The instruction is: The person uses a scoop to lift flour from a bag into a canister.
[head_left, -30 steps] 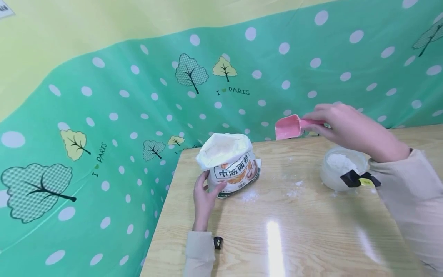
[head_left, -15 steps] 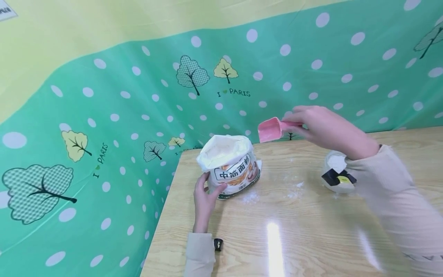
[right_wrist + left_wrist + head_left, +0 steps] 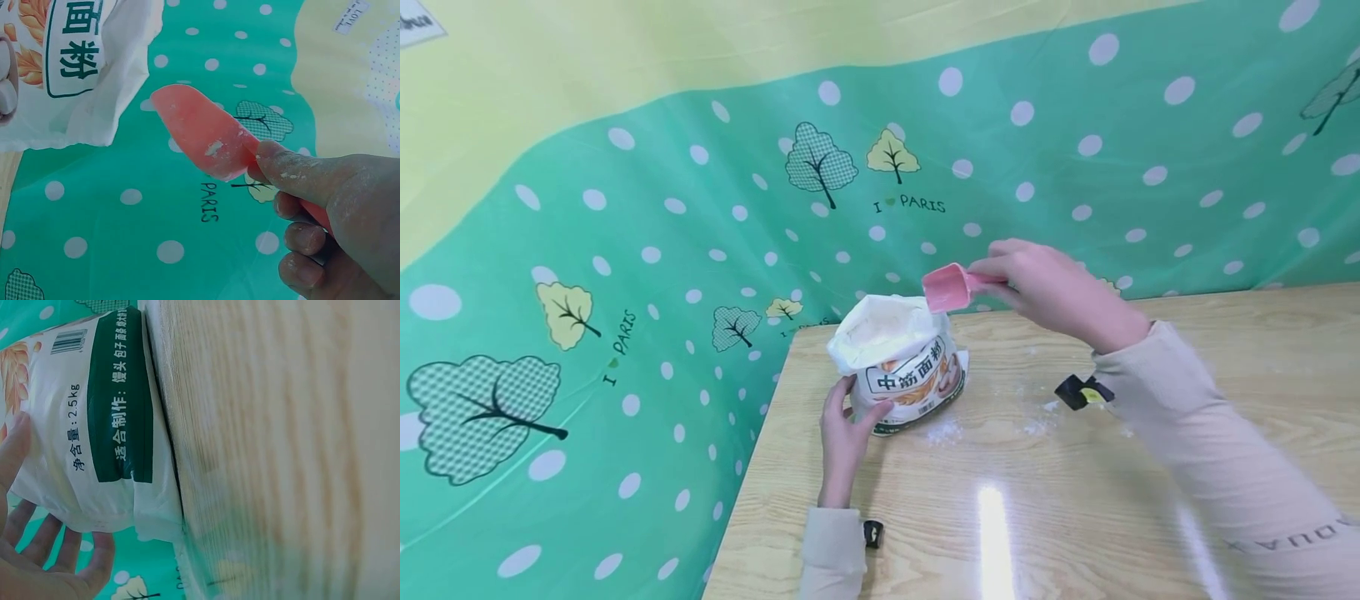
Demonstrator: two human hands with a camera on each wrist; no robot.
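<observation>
A white flour bag (image 3: 910, 379) stands with its top open on the wooden table, pale flour showing inside. My left hand (image 3: 844, 429) grips its near left side; in the left wrist view the thumb (image 3: 14, 450) lies on the front and the fingers curl round the side of the bag (image 3: 62, 425). My right hand (image 3: 1045, 283) holds a pink scoop (image 3: 946, 288) by its handle, just above and right of the bag's mouth. Seen in the right wrist view, the scoop (image 3: 206, 134) has flour smears on its outside, and flour dusts the thumb (image 3: 300, 169).
Spilled flour (image 3: 943, 431) lies on the table (image 3: 925, 517) beside the bag, with more farther right. A green dotted curtain (image 3: 737, 250) hangs behind and left of the table. The bowl of flour seen earlier is hidden behind the right forearm.
My right hand has moved left with the scoop, from above the bowl's left side to beside the bag's mouth. The right forearm now covers the bowl. My left hand stays on the bag.
</observation>
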